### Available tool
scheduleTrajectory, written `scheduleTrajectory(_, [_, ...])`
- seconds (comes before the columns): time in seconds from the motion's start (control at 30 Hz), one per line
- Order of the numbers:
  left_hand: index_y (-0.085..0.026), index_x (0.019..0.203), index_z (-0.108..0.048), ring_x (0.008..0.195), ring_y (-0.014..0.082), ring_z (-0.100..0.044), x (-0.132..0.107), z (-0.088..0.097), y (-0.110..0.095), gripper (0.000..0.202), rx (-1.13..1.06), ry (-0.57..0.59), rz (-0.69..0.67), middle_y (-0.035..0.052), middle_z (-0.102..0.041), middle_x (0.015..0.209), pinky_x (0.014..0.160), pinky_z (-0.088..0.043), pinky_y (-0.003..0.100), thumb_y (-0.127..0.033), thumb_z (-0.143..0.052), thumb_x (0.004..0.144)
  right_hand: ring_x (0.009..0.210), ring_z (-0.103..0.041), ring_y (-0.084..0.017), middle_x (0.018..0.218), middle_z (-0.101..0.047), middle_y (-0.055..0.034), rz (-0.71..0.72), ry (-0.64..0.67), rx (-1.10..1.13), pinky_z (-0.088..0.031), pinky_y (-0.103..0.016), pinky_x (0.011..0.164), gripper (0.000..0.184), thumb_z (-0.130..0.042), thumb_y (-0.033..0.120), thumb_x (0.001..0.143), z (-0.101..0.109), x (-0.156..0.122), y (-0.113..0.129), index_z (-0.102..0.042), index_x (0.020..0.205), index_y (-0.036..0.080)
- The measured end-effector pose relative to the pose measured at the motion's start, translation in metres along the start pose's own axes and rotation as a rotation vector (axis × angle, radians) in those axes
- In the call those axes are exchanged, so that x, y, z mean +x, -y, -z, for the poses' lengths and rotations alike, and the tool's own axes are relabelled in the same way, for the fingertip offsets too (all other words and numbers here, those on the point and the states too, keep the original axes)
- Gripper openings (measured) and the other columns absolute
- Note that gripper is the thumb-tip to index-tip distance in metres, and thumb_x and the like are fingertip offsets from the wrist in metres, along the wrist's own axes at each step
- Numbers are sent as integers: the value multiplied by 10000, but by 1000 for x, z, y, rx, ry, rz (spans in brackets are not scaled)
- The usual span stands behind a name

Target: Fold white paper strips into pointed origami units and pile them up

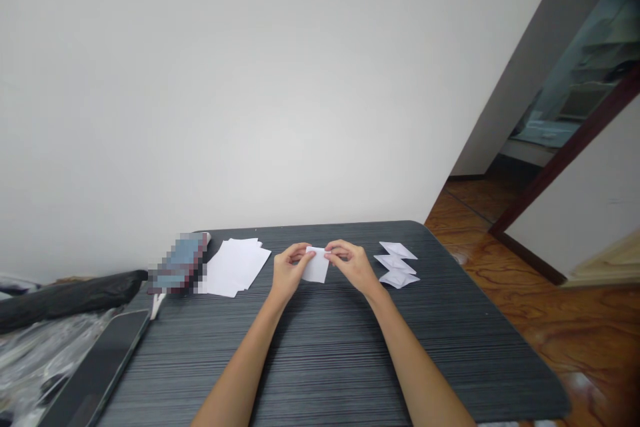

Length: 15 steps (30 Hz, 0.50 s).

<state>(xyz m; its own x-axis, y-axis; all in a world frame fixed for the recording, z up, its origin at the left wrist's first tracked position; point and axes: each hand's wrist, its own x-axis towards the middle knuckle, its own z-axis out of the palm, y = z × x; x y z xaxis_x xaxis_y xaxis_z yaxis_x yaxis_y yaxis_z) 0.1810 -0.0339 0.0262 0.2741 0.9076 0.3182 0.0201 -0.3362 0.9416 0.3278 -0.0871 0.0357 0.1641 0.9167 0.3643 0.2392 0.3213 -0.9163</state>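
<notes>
A small piece of white paper (pixel 316 268) is held up over the middle of the table, pinched by both hands near its upper edge. My left hand (pixel 290 269) grips its left side between thumb and fingers. At the upper right corner, my right hand (pixel 354 264) is closed on the same paper. To the right lie several folded white paper pieces (pixel 399 263), pointed at the ends and set in a column. On the left rests a loose stack of white paper sheets (pixel 239 267).
The dark striped table (pixel 320 360) stands against a white wall. A blurred-out, pixelated item (pixel 179 263) is at its back left. Along the left edge are a dark flat panel (pixel 97 370), a black rolled bundle (pixel 70 297) and clear plastic wrapping (pixel 45 353). Wooden floor (pixel 565 307) shows at right.
</notes>
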Motion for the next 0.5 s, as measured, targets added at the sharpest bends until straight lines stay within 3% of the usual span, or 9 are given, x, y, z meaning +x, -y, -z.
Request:
scheduleTrajectory(0.2, [-124,834,-609,669,143,-604,0,1,1,265,62,32,-33,61,-650,775,646,-484,239,-324,-600,660,680,-592,-150,681,-600,-19,-8,-8,3,-465,-246,616,149,-550,306,685,1,1,0,-538,708,159])
scheduleTrajectory(0.5, [-127,769,-623,671,147,-603,0,7,-4,209,150,102,-93,53,-653,743,640,-469,231,-311,-542,711,518,-554,-112,572,-582,12,-114,78,67,-438,-225,500,147,-558,282,686,3,0,-1,-531,759,156])
